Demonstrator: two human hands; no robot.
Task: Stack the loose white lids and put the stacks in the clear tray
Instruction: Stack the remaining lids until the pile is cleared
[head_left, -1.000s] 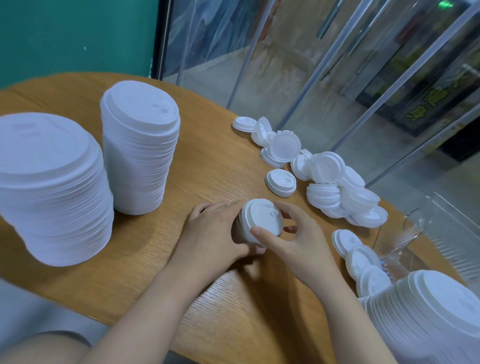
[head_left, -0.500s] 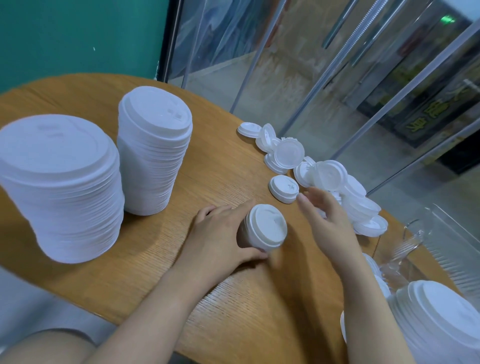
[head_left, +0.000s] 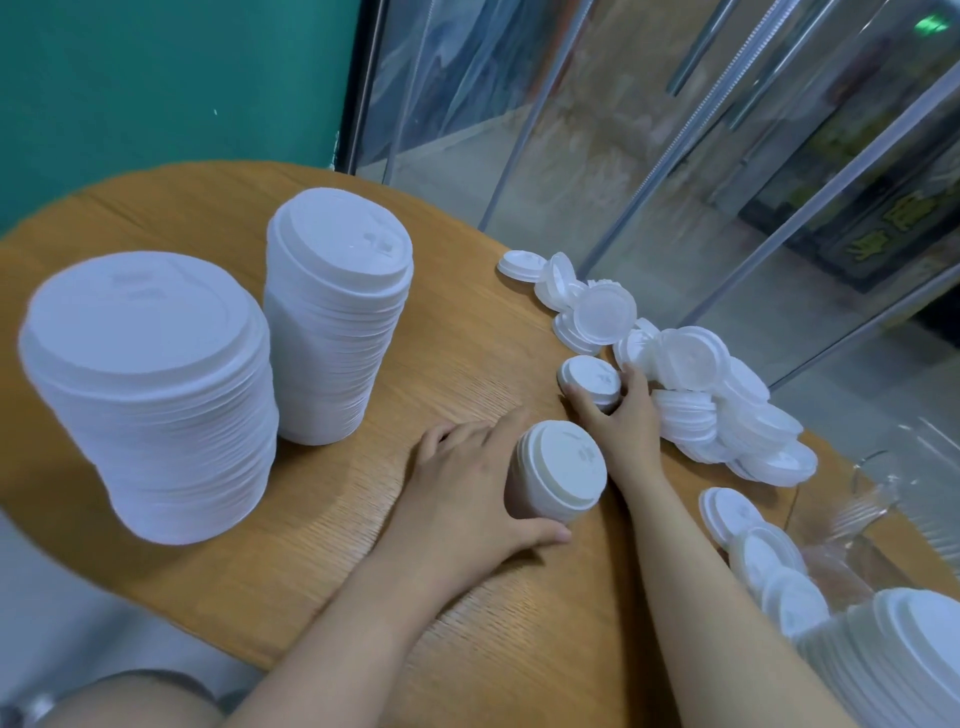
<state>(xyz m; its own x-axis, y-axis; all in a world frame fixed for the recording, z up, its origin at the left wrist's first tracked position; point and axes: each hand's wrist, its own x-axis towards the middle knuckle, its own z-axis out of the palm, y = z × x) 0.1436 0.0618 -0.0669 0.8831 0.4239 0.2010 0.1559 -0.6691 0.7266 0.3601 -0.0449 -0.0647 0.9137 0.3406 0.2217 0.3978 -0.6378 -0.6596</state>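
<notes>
White lids: short stack gripped by left hand, lone lid by right hand

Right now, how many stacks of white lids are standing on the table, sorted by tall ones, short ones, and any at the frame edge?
Tall stacks of white plastic lids: 2
Short white lid stack held by the left hand: 1
White lid stack cut off at the lower right frame edge: 1
Total: 4
</notes>
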